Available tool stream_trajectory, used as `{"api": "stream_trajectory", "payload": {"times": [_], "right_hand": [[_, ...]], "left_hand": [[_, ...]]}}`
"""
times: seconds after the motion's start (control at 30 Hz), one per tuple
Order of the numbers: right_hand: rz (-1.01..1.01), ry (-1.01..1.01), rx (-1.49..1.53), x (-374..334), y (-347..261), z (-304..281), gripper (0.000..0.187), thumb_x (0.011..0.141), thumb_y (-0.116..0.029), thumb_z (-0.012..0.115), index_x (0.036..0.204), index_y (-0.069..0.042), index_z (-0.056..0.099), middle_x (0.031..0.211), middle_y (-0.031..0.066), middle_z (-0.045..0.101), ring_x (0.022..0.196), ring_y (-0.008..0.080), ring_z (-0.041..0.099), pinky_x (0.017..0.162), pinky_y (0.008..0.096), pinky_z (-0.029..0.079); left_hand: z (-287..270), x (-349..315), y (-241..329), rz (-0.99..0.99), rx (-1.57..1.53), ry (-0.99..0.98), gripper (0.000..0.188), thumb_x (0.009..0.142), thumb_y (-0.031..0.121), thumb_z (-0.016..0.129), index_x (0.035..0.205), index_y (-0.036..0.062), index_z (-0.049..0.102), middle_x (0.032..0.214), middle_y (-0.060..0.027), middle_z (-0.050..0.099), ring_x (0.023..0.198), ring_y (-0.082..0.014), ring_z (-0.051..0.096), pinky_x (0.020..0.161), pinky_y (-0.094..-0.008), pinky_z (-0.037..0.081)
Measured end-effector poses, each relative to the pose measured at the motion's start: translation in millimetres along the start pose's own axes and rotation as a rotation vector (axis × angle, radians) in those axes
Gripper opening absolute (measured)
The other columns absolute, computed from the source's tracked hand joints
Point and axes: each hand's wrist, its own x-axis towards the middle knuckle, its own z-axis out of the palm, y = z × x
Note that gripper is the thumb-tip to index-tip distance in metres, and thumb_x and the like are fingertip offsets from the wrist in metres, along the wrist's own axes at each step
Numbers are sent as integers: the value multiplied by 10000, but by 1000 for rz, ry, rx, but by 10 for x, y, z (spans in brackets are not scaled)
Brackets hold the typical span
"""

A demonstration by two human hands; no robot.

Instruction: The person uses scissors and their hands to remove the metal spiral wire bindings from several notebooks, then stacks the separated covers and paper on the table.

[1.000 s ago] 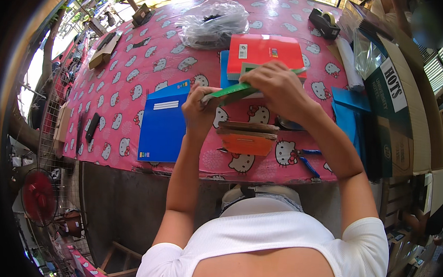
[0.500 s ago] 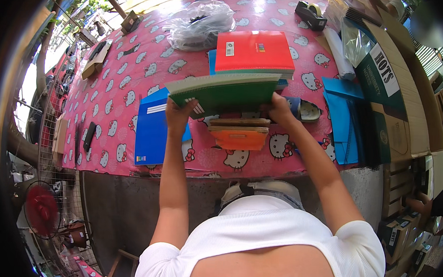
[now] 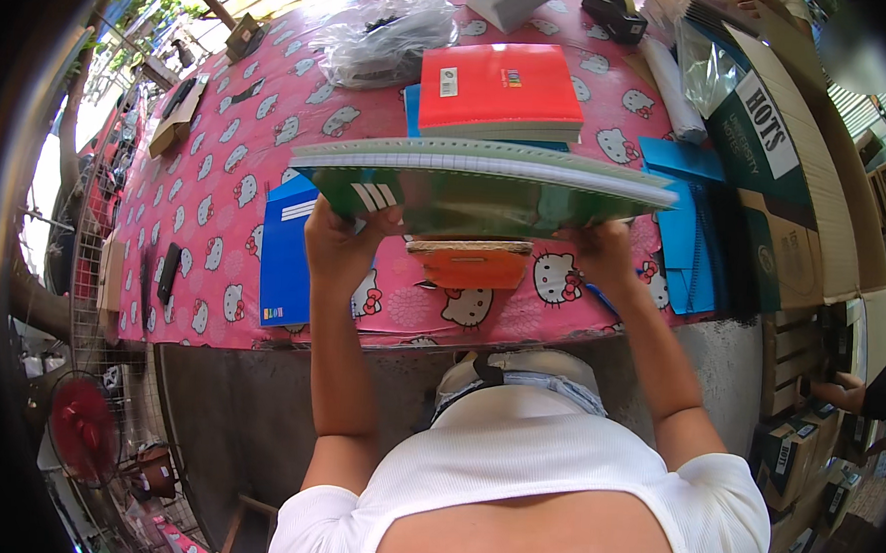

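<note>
A green notebook (image 3: 467, 206), or a thin stack of them, is held up level in front of me, its pale punched page edges facing away. My left hand (image 3: 348, 239) grips its lower left part, thumb over the cover near the white stripes. My right hand (image 3: 602, 253) closes around its lower right part, fingers partly hidden. Below it on the table stands an orange block with a wooden top (image 3: 474, 265). Beyond the green covers lies a stack of red notebooks (image 3: 503, 87) on blue ones. A blue notebook (image 3: 285, 268) lies beside my left hand.
The pink patterned table (image 3: 217, 190) also bears a clear plastic bag (image 3: 390, 43), a tape dispenser (image 3: 614, 17) and light blue covers (image 3: 678, 234). A large cardboard box (image 3: 785, 164) borders the right side. A white-and-blue object (image 3: 512, 2) shows at the far edge.
The green notebook has come nearer and levelled out, looking wider. My right hand has shifted right and down to its underside. A white-and-blue object has appeared at the table's far edge.
</note>
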Motion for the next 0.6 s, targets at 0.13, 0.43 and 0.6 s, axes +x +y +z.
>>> {"api": "stream_trajectory", "payload": {"times": [0.13,0.43,0.6], "right_hand": [[72,5,-31,-315,319,369,347,741,112,551,1049,-47,555,898,196,636,879,383,629,709,417,508],[-173,-101,-435,-333,317,-94,146,703,-93,708,825,-62,633,852,142,617,847,343,608,736,441,495],[663,344,-1064,-139,1427,-1641,183,751,-171,729,868,-56,649,805,159,631,792,353,627,708,441,508]], "left_hand": [[74,-34,-201,275,285,128,683,720,10,735,1319,32,407,1378,-138,401,1268,-251,391,1058,-490,280],[1040,-338,133,544,1063,-454,740,845,290,634,1467,112,274,1459,-108,348,1282,-274,384,1132,-532,103],[1138,-178,31,579,634,-286,203,783,216,721,960,118,710,986,-17,679,917,-190,601,1038,-468,263]]}}
